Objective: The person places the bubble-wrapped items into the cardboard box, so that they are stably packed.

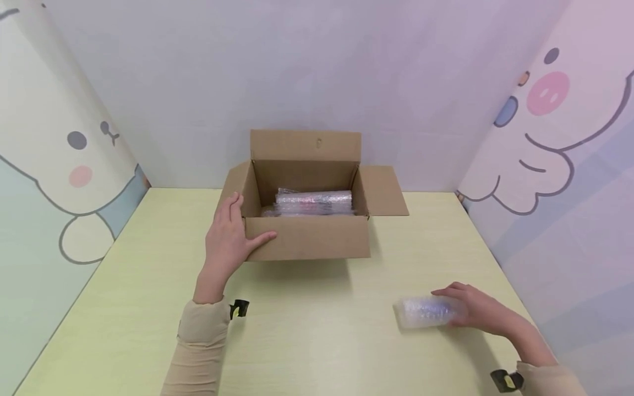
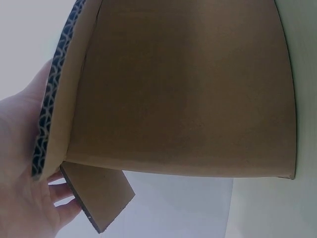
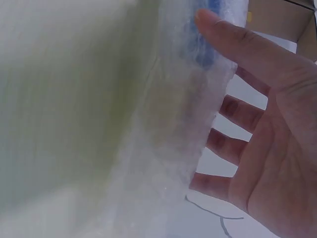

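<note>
An open cardboard box [image 1: 307, 237] stands mid-table with its flaps folded outward. My left hand [image 1: 227, 236] rests on its near left corner, the thumb along the front flap and the fingers extended over the left flap [image 2: 98, 196]. Inside the box lie bubble-wrapped things [image 1: 314, 202], with a little red showing through the wrap. To the right, my right hand [image 1: 477, 309] grips one end of a bubble-wrapped bundle [image 1: 426, 312] just above or on the table. Through the plastic a blue patch [image 3: 203, 34] shows; what is wrapped is blurred.
The pale wood-look table [image 1: 307, 341] meets a plain curtain [image 1: 307, 71] behind the box. Cartoon-printed cloth hangs at both sides. The right flap [image 1: 383, 191] of the box sticks out over the table.
</note>
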A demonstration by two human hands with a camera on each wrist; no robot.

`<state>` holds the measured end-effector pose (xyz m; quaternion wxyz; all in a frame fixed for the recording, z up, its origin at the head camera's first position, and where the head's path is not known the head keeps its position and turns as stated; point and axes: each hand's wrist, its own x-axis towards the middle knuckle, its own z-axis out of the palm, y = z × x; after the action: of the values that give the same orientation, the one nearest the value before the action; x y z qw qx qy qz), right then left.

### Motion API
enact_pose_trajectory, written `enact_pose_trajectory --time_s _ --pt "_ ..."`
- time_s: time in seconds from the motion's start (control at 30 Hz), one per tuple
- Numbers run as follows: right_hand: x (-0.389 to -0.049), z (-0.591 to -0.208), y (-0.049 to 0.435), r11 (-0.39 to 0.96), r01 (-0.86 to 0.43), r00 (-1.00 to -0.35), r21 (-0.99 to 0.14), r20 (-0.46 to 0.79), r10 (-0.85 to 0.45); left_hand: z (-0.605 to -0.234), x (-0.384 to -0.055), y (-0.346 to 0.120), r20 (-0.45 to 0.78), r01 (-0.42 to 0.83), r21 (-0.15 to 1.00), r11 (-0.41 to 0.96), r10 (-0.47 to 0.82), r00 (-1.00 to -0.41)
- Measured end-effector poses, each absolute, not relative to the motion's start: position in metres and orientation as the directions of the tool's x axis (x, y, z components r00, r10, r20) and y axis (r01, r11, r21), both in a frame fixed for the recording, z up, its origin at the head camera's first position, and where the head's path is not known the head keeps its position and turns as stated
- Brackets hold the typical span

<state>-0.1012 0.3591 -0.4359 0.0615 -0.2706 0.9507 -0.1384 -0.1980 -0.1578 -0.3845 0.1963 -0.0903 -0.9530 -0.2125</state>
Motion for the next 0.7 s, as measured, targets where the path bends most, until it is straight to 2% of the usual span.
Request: enact_pose_trajectory --time_s 0.13,0.33,0.7 --pt "-0.106 -0.422 0.36 0.768 -0.548 -0.82 -0.33 0.035 -0.571 -0.385 -0.198 -0.158 0.418 0.261 0.367 0.893 0.092 -0.904" --pt "-0.124 -0.38 0.345 0.723 -0.62 -0.782 -0.306 0.161 -0.602 -0.385 -0.197 -0.157 0.415 0.257 0.371 0.892 0.088 -0.905" --pt "-0.176 -0.311 0.295 0.69 -0.69 -0.723 -0.218 0.246 -0.646 -0.385 -0.197 -0.158 0.411 0.252 0.381 0.89 0.081 -0.908"
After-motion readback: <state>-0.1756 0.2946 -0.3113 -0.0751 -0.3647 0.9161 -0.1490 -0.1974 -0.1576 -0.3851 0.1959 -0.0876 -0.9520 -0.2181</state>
